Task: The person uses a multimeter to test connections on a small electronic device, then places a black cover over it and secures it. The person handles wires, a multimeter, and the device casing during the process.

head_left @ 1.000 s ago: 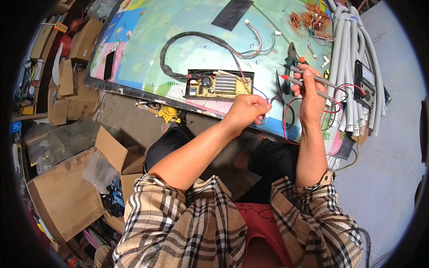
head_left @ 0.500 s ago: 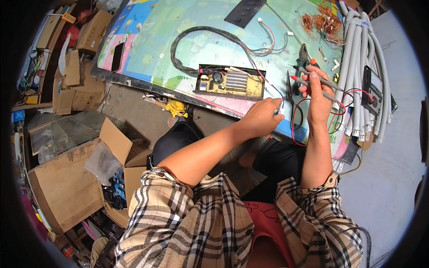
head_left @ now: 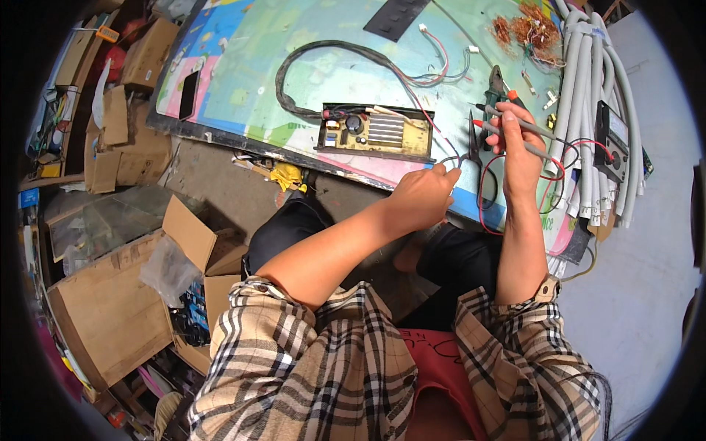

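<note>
My left hand (head_left: pixel 425 194), at the table's front edge, is closed in a pinch on thin wires (head_left: pixel 457 159). These wires run to the circuit board (head_left: pixel 397 144), which sits in a dark tray with silver heat-sink fins; the pinched ends are hidden by my fingers. In my right hand (head_left: pixel 521 151) are two multimeter probes (head_left: pixel 531 131), gripped together with their tips pointing left. Red and black leads loop from them to a black multimeter (head_left: pixel 612 140) on the right. Scissors (head_left: pixel 473 140) and green-handled pliers (head_left: pixel 495 84) lie just left of my right hand.
A black-sleeved cable (head_left: pixel 283 77) curves behind the board to loose white connectors. Bundled grey tubes (head_left: pixel 585 88) run along the table's right side, near copper wire scraps (head_left: pixel 535 31). A phone (head_left: pixel 189 95) lies at the left edge. Open cardboard boxes (head_left: pixel 190 231) stand on the floor.
My left fingers have drawn closer together on the wires, which now arch up above them. My right hand still holds both probes, with little movement. The whole view has shifted slightly.
</note>
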### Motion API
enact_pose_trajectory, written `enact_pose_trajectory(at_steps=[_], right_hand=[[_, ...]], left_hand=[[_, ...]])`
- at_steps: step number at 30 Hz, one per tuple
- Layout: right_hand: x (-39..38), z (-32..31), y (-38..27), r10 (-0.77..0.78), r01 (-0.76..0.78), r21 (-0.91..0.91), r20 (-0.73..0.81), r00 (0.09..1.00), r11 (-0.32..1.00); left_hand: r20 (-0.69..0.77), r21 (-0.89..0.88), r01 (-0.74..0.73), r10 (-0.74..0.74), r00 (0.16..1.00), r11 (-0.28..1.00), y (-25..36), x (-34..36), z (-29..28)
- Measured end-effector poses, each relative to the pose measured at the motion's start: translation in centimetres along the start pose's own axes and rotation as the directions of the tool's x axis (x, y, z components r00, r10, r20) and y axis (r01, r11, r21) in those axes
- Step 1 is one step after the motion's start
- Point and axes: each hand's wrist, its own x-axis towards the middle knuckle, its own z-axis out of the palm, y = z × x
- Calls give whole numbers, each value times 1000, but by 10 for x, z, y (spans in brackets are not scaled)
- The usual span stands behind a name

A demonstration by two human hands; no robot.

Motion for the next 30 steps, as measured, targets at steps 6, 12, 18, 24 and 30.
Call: enact_pose_trajectory(at_steps=[6, 12, 18, 24, 30], right_hand=[[2, -1, 2, 15, -15, 6, 7, 1000, 1000], [1, -2, 0, 18, -18, -19, -19, 1000, 1000], [1, -2, 0, 11, -11, -10, -18, 1000, 1000], [2, -4, 1, 12, -12, -3, -18, 1000, 1000], [5, -9, 4, -6, 6, 11, -18, 1000, 1000]], left_hand=[[-63, 90, -72, 78, 995, 993, -4, -3, -1], [-213, 149, 61, -28, 977, 987, -17, -3, -34], [-123, 326, 312, -287, 950, 892, -38, -13, -64], [-518, 290, 460, -266, 813, 839, -84, -25, -102], [-601, 229, 605, -378, 704, 762, -122, -51, -136]])
